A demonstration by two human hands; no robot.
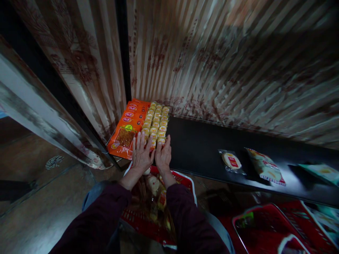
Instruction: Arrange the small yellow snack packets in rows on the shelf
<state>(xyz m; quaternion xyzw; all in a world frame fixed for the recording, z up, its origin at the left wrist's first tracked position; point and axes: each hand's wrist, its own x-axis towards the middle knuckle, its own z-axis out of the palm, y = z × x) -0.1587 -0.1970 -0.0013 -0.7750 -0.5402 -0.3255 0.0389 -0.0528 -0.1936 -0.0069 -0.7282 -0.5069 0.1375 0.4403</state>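
Small yellow wrapped snack packs [155,121] stand in three rows at the left end of a black shelf. My left hand [142,152] lies with fingers stretched out at the near end of the left rows. Beside it my right hand [163,153] touches the near end of the right row, its fingers extended. Left of the yellow packs, orange snack bags [129,123] overlap in a row; the front one shows brown sticks through a window. Below my forearms is a red basket [192,187] with several wrapped snacks [155,187] inside, partly hidden by my arms.
Along the black shelf [194,141] to the right lie a round wrapped cake [231,161], a snack bag [266,167] and a pale green packet [321,172]. Printed curtain cloth [212,70] hangs behind, with a dark post [123,53] at the left corner. More red baskets [265,229] stand at the lower right.
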